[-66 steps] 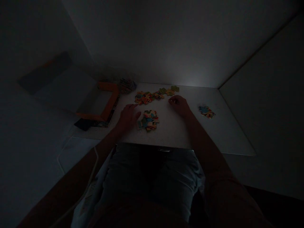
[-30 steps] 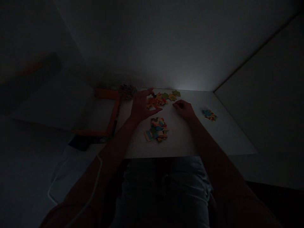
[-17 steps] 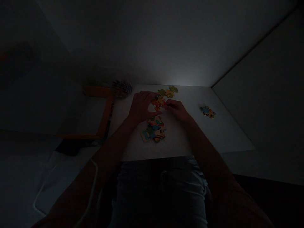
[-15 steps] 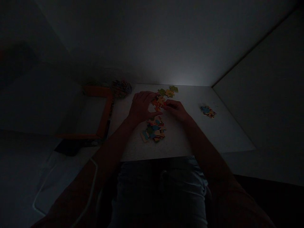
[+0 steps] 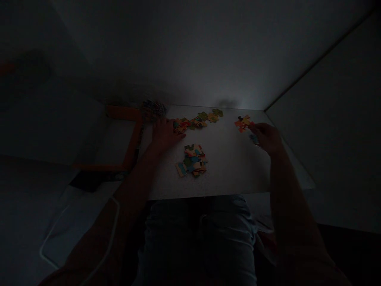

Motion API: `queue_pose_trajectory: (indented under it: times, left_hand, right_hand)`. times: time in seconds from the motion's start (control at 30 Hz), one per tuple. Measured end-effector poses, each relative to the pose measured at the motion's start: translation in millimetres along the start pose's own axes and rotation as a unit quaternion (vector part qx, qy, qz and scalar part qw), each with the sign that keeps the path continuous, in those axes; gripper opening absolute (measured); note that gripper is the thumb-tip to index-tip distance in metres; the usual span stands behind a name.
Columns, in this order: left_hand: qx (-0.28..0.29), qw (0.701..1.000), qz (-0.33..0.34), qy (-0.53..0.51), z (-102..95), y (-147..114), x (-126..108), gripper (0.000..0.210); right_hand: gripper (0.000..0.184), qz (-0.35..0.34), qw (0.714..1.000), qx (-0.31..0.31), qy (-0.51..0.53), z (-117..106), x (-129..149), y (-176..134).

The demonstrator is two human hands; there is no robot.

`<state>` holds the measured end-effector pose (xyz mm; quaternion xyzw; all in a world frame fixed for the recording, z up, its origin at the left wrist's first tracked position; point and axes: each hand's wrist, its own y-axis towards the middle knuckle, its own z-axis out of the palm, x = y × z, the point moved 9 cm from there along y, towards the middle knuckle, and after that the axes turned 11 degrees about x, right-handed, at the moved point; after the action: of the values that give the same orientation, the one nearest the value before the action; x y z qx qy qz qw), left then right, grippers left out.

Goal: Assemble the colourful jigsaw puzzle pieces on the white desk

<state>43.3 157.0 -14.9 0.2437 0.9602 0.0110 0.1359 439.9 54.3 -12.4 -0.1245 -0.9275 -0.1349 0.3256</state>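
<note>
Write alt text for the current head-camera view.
A person's right hand holds orange puzzle pieces at a dim white table; the left hand is spread beside a row of colourful pieces. Another pile lies nearer the person, and an orange-walled box stands at the left.

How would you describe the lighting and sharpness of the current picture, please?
Head view: very dim overall, with a faint pale glow low on the back wall; head view: the left hand and right hand look dark, with little detail; head view: the near pile of puzzle pieces is soft-edged; head view: the orange-rimmed box fades into shadow leftward.
</note>
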Motion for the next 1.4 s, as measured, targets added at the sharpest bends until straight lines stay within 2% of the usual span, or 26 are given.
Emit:
queue_pose_trajectory:
  times: [0.07,0.13,0.2,0.3,0.33,0.4,0.5,0.6,0.7,0.87,1.1,1.27,1.4]
  left_hand:
    - [0.006,1.0,0.0,-0.007,-1.5,0,0,0.062]
    - [0.008,1.0,-0.01,-0.02,-2.6,1,2,0.065]
    - [0.005,0.999,-0.021,-0.04,-1.7,3,7,0.07]
    - [-0.015,0.997,-0.013,-0.072,1.6,10,14,0.074]
    - [-0.021,0.996,-0.003,-0.083,3.1,12,15,0.074]
    - [-0.034,0.994,0.021,-0.104,5.1,16,17,0.072]
    - [-0.035,0.99,0.052,-0.125,7.4,20,15,0.066]
    - [-0.026,0.988,0.062,-0.137,7.7,20,14,0.068]
    - [-0.031,0.99,0.03,-0.131,6.3,20,21,0.07]
    - [-0.036,0.99,-0.01,-0.138,10.8,23,29,0.056]
    - [-0.016,0.985,0.005,-0.171,16.0,26,17,0.047]
    - [-0.029,0.965,0.04,-0.258,15.9,29,15,0.048]
    - [-0.009,0.936,0.082,-0.342,23.5,35,11,0.043]
  right_hand:
    - [0.043,0.05,0.997,0.009,-0.066,-22,-35,-13]
    - [0.042,0.059,0.986,0.015,-0.153,-38,-58,-27]
    - [0.042,0.031,0.972,-0.003,-0.233,-48,-64,-37]
    - [0.04,-0.016,0.96,-0.065,-0.271,-48,-46,-43]
    - [0.039,-0.028,0.962,-0.071,-0.261,-40,-35,-40]
    - [0.037,-0.053,0.973,-0.045,-0.218,-10,-8,-27]
    - [0.041,-0.092,0.987,0.054,-0.12,57,41,2]
    - [0.047,-0.097,0.986,0.11,-0.077,115,82,27]
    - [0.051,-0.092,0.988,0.099,-0.081,146,105,40]
    - [0.052,-0.109,0.99,0.056,-0.075,157,118,39]
    - [0.051,-0.115,0.989,0.096,0.006,159,116,39]
    - [0.046,-0.164,0.976,0.111,0.092,158,121,35]
    - [0.043,-0.184,0.971,0.12,0.092,159,123,35]
